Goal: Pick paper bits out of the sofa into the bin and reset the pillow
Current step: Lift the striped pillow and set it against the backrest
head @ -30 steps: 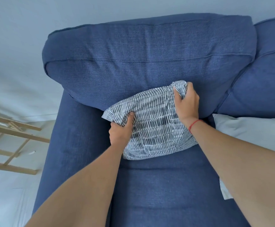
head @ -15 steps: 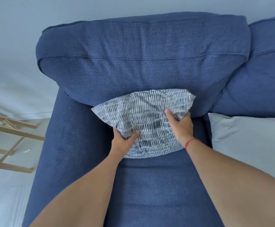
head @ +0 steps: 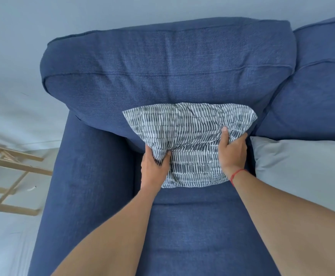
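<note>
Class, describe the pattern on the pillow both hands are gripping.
Rows of short dark grey dashes on white, on the pillow, in the head view.

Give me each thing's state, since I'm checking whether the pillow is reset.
patterned pillow: propped against the back cushion, crumpled, gripped by both hands
left hand: shut on pillow's lower left
right hand: shut on pillow's right side
back cushion: upright
grey pillow: lying beside it, untouched

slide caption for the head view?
Both hands grip patterned pillow against blue sofa back cushion.
</note>
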Motion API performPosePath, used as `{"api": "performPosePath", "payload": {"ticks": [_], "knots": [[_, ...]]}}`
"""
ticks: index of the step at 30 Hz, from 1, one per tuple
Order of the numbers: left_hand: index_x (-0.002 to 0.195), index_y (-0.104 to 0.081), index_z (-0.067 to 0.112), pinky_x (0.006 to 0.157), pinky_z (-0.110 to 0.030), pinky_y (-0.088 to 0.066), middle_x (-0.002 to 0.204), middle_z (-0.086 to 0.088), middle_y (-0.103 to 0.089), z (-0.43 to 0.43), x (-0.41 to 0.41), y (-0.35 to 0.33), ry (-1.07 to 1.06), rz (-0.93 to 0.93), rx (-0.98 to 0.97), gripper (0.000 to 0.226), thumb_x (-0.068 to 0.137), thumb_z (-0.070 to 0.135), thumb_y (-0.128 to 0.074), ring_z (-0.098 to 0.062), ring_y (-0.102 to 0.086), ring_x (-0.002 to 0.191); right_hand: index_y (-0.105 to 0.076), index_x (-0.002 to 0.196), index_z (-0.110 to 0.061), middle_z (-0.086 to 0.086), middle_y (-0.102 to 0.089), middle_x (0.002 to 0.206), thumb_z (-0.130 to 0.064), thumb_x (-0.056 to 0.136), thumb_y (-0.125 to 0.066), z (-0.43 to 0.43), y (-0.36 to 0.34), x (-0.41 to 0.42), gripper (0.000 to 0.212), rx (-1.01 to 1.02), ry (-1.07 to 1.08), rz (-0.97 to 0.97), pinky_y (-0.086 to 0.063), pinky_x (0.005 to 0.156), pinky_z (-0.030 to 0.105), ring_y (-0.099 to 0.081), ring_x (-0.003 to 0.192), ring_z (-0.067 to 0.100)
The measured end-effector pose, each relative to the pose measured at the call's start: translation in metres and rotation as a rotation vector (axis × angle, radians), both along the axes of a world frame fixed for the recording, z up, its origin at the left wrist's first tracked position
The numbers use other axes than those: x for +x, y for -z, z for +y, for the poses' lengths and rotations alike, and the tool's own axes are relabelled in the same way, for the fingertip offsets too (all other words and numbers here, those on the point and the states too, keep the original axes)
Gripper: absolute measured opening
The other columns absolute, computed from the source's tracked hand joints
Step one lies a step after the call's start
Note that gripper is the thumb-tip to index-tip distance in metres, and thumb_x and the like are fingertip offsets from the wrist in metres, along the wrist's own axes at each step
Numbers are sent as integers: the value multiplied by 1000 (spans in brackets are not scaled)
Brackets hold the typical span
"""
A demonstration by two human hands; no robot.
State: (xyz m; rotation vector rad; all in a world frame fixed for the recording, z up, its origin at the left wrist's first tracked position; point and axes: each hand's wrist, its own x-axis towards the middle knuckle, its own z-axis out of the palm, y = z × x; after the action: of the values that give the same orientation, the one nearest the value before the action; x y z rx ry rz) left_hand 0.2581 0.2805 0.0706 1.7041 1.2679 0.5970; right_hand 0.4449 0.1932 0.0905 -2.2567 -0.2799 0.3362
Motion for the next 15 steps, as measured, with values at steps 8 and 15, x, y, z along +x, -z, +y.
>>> {"api": "performPosePath", "payload": {"ticks": [8,15], "knots": [[142,-20,37,96,-49,-47,126,6,-55,9,15,-4,17,75,-90,79,78,55,-62,-23,-53,115,-42,128,-1,20,-56,128,-61,93,-41,15,-8,25,69,-22,42,-76,-46,82,44,-54,118,40],[145,13,48,100,-49,-45,136,-5,-46,23,19,-6,7,190,-430,107,76,50,-69,-31,-51,116,-21,151,-7,19,-38,148,-62,89,-46,22,3,33,86,-184,50,191,-34,108,50,-38,136,38]]}}
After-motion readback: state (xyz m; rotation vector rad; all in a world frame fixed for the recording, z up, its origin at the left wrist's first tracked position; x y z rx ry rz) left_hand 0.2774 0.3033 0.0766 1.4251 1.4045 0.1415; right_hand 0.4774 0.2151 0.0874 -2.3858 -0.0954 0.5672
